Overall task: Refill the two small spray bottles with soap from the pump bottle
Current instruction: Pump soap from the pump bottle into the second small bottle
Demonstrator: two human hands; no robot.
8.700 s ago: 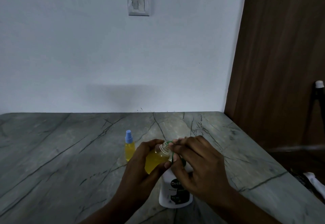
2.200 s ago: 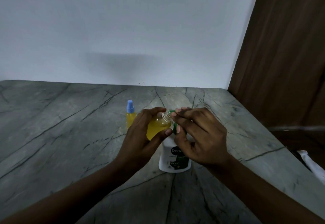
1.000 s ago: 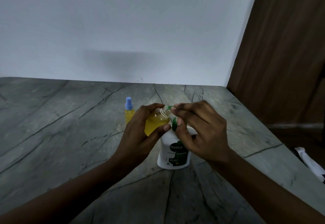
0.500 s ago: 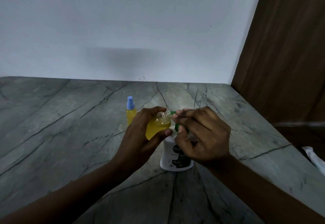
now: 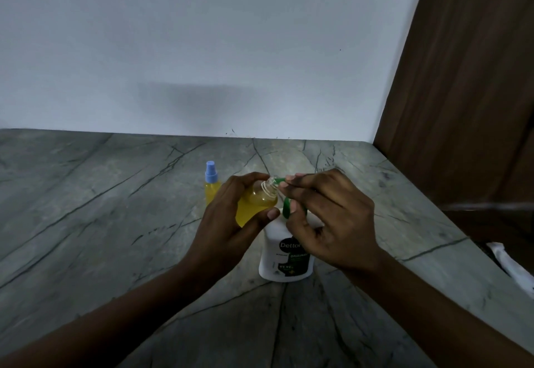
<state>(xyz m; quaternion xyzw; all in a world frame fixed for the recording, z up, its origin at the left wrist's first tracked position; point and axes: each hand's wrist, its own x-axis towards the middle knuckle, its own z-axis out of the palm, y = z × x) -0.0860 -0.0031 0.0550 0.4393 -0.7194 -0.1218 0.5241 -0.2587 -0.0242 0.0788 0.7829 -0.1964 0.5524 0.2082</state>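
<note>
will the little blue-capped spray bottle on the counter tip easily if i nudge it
Likely yes: the blue-capped spray bottle is tall and narrow, so a push near its cap could topple it. Its body looks full of yellow liquid, which should steady it. On the smooth stone counter, a low push may slide it.

Open spray bottle (image 5: 255,204) tilts toward pump bottle (image 5: 284,258); capped spray bottle (image 5: 211,185) stands upright.

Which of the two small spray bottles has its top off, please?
The held bottle, tilted in the left hand, bare neck at the green nozzle; the standing bottle has a blue sprayer.
</note>
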